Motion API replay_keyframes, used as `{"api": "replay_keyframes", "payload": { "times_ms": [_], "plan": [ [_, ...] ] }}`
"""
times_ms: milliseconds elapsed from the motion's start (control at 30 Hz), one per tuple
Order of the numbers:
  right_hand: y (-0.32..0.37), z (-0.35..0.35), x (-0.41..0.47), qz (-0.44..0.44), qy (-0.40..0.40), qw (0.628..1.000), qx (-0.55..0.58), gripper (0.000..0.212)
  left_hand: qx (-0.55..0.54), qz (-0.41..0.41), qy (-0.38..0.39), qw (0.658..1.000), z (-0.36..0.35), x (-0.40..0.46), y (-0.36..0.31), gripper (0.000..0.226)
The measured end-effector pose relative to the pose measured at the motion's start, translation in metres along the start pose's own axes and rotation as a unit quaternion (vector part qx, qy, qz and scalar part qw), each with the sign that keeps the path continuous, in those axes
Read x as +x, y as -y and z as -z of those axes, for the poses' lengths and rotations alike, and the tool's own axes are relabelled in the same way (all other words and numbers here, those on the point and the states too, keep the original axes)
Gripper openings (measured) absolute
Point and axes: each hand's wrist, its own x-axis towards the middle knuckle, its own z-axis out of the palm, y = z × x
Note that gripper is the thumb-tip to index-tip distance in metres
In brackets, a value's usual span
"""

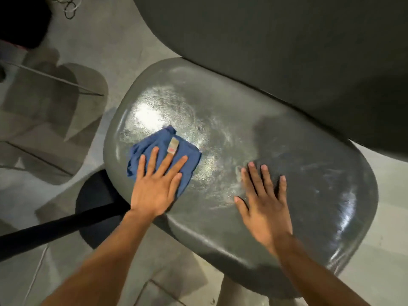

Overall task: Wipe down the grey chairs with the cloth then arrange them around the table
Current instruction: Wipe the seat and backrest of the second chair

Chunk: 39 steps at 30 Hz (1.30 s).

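A grey chair fills the view, its glossy seat (276,133) below me and its backrest (287,51) rising at the top right. A folded blue cloth (163,151) with a small label lies on the left part of the seat. My left hand (156,186) presses flat on the cloth with straight, spread fingers. My right hand (265,202) rests flat on the bare seat to the right, fingers spread, holding nothing. Wet smears shine on the seat around the cloth.
Pale concrete floor (77,51) lies left of the chair, with shadows across it. A round black base (97,208) with a black bar sits under the seat's left edge. A dark object (19,21) and tangled cords (68,7) are at the top left.
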Motion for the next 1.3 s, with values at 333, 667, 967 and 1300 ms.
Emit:
{"api": "replay_keyframes", "payload": {
  "times_ms": [333,667,967,1300],
  "plan": [
    [-0.077,0.018,-0.048,-0.088,-0.016,0.996,-0.013,0.071,-0.087,0.035,-0.042,0.995,-0.006,0.063,-0.184,0.057],
    [-0.103,0.024,-0.084,-0.124,-0.030,0.992,-0.005,0.070,-0.052,-0.106,0.004,0.993,-0.029,-0.054,-0.157,0.053],
    [-0.107,0.024,-0.083,-0.151,-0.068,0.982,0.094,0.064,-0.124,0.054,-0.020,0.991,-0.005,0.056,-0.273,0.057],
    [-0.144,0.054,-0.108,-0.238,-0.037,0.934,0.264,0.065,-0.087,-0.130,0.049,0.986,-0.028,-0.077,-0.237,0.052]
  ]
}}
